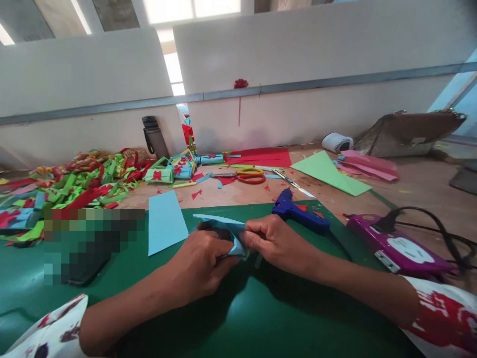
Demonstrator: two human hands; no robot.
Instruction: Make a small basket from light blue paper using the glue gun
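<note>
A folded light-blue paper piece is held up between both hands over the green mat. My left hand is closed round its left and lower part, fingers curled inside the fold. With thumb and fingers pinched, my right hand grips the right end of the same paper. A flat light-blue sheet lies on the mat to the left of my hands. The blue glue gun rests just beyond my right hand, its cable running right.
Red- and yellow-handled scissors and a cutter lie behind the mat. Finished paper bags and a pile of paper strips are left, near a bottle. A purple power strip sits at right, green paper behind it.
</note>
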